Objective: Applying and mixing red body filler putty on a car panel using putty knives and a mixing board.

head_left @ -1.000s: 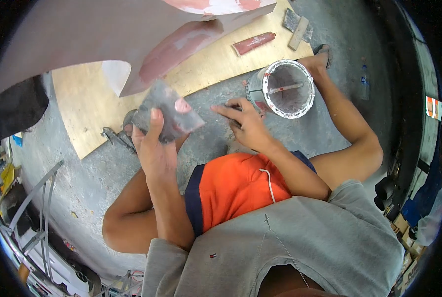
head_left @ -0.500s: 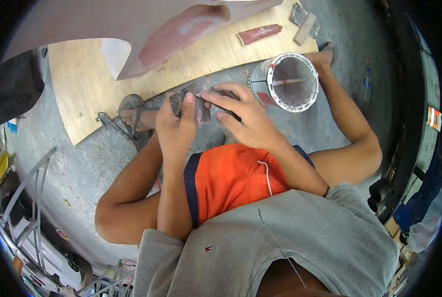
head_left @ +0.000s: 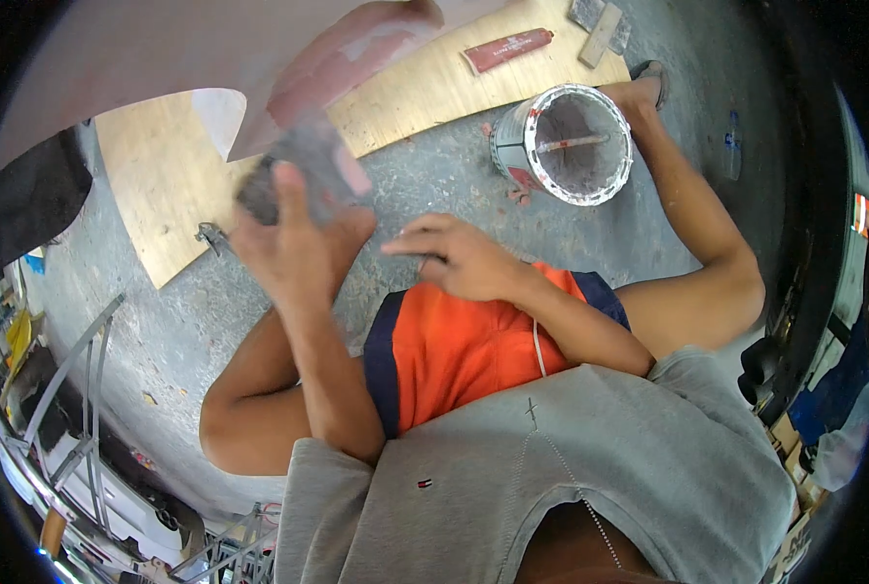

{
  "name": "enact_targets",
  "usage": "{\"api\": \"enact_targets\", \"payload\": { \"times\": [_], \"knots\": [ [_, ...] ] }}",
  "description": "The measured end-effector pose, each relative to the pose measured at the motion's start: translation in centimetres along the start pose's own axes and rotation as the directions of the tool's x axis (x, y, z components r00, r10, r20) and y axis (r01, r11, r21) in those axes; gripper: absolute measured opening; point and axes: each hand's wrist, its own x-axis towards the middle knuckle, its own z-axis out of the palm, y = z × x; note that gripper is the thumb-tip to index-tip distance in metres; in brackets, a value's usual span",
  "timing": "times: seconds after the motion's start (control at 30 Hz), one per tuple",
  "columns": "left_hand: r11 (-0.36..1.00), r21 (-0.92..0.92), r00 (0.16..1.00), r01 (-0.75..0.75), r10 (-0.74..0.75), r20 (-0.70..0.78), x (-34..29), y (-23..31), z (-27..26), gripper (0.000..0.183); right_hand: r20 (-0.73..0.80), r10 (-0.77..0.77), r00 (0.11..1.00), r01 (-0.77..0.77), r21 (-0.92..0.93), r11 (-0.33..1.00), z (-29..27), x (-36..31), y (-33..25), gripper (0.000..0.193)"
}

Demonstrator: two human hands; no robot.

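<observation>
My left hand [head_left: 283, 248] grips a dark grey sheet that looks like sandpaper [head_left: 308, 161], its thumb across the near face. The sheet is smeared by motion, with a pinkish part at its right edge. Just above it hangs a pale curved panel [head_left: 152, 58] bearing a reddish-brown patch [head_left: 322, 78]. Over my orange shorts, my right hand [head_left: 463, 261] is apart from the sheet. Its forefingers stretch to the left, and nothing shows in its grip.
A plywood board [head_left: 152, 204] lies under the panel, with a red tube [head_left: 507, 51] and a small wooden block [head_left: 602, 35] at its far right. A paint-smeared tin [head_left: 514, 146] holding a stick stands on the concrete floor. A metal frame [head_left: 89, 389] is at left.
My left hand has moved left and toward the panel with the sandpaper. My right hand has come off the sheet and drawn back toward my lap.
</observation>
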Motion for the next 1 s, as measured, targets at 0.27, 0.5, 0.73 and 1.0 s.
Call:
{"api": "enact_targets", "payload": {
  "times": [0.27, 0.5, 0.73, 1.0],
  "knots": [
    [0.84, 0.506, 0.981, -0.194, 0.151, 0.126, 7.9, -4.3, -6.7, 0.044, 0.237, 0.252, 0.938, -0.226, 0.972, -0.072, -7.1, 1.7, 1.6, 0.061],
    [0.657, 0.578, 0.875, -0.484, 0.357, 0.326, 10.2, -8.1, -4.1, 0.033, 0.002, 0.394, 0.919, -0.236, 0.803, 0.547, -7.3, 8.2, 0.4, 0.061],
    [0.741, 0.464, 0.87, -0.485, 0.359, 0.337, 8.9, -9.5, -0.9, 0.028, -0.408, 0.035, 0.912, -0.189, -0.344, 0.92, -4.1, 19.8, 6.5, 0.048],
    [0.774, 0.448, 0.887, -0.447, 0.321, 0.331, 8.9, -9.2, -0.9, 0.024, -0.379, 0.102, 0.92, -0.34, -0.641, 0.688, -3.4, 25.8, 9.8, 0.046]
  ]
}}
